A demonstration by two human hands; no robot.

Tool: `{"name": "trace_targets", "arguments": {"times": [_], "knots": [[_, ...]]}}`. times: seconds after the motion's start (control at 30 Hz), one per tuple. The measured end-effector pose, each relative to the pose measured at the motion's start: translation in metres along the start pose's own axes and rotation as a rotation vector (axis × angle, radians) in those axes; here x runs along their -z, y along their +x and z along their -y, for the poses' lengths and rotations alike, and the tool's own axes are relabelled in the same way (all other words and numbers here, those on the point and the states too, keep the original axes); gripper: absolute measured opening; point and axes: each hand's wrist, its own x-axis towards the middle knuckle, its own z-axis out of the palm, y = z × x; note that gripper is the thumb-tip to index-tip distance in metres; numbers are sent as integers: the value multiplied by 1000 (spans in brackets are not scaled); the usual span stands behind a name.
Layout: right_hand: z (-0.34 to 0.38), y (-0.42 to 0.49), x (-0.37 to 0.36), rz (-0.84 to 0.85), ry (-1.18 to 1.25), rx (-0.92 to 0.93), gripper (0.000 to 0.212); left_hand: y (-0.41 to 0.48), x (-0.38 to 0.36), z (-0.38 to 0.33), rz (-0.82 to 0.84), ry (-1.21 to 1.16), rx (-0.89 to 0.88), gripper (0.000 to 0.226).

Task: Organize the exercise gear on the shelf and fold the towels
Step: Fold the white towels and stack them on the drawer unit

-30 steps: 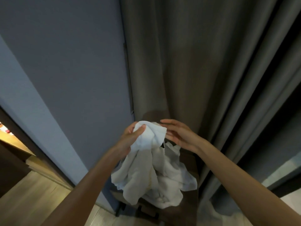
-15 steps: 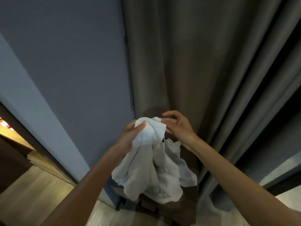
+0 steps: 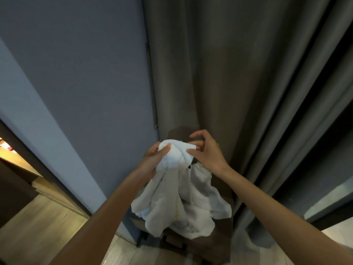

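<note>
left hand (image 3: 152,162) clamped on towel (image 3: 177,190) | right hand (image 3: 205,152) pinching its corner | risk: bunched cloth slipping, dropping onto chair (image 3: 208,243)

We see a dim frame; warm light enters only at the left edge over the wooden floor (image 3: 38,226), with the wall (image 3: 86,73) and curtain (image 3: 229,64) murky. Focus is soft, wide-angle bends edge lines, white towel (image 3: 172,197) is brightest.

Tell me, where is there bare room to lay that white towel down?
The bare wood floor at lower left, bordered by the blue-grey wall, is free. It is crowded at the brown chair, wedged between wall and curtain, with the towel hanging in front of it.
</note>
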Motion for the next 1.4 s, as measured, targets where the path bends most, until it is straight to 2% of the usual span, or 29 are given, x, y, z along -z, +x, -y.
{"name": "trace_targets", "arguments": {"times": [0.03, 0.13, 0.23, 0.33, 0.47, 0.53, 0.63, 0.7, 0.77, 0.87, 1.0, 1.07, 1.13, 1.2, 1.23, 1.3, 1.33, 1.37, 1.4], "knots": [[0, 3, 2, -28, -59, 52, 28, 1, -1, -2, -13, 31, -3, 23], [13, 9, 17, -81, -132, 240, 16, 3, 1, -5, 51, 252, -126, 33], [41, 15, 39, -78, -223, 424, 14, 1, -2, -16, 134, 457, -181, 9], [67, 29, 65, -193, -347, 570, 20, -5, -11, -32, 213, 534, -175, 32], [96, 41, 97, -429, -485, 670, 24, -8, -25, -41, 351, 669, -252, 44], [105, 44, 110, -457, -406, 688, 27, -8, -38, -45, 405, 747, -326, 56], [115, 43, 129, -559, -123, 661, 38, -7, -59, -45, 423, 905, -370, 81], [122, 42, 144, -607, 75, 646, 38, -9, -73, -38, 460, 1041, -349, 86], [129, 40, 161, -612, 191, 664, 37, -14, -83, -24, 499, 1173, -257, 88], [131, 35, 188, -627, 241, 676, 36, -19, -83, -2, 452, 1313, -71, 88], [115, 25, 214, -648, 222, 613, 36, -28, -77, 4, 196, 1603, 39, 67], [108, 18, 217, -594, 227, 594, 37, -31, -71, 0, 206, 1729, 93, 61], [105, 10, 214, -513, 235, 587, 39, -28, -63, -4, 414, 1645, 165, 74], [104, 3, 207, -406, 210, 578, 40, -33, -68, -17, 606, 1248, 145, 86], [103, 0, 203, -351, 196, 571, 40, -38, -77, -28, 618, 994, 61, 83], [102, -6, 195, -260, 185, 567, 41, -49, -103, -56, 492, 514, -138, 60], [101, -10, 190, -233, 164, 572, 40, -54, -118, -70, 399, 356, -233, 48], [102, -13, 185, -223, 129, 581, 39, -54, -129, -80, 293, 285, -319, 41], [102, -16, 180, -216, 95, 599, 37, -56, -140, -89, 201, 311, -426, 36]]}}
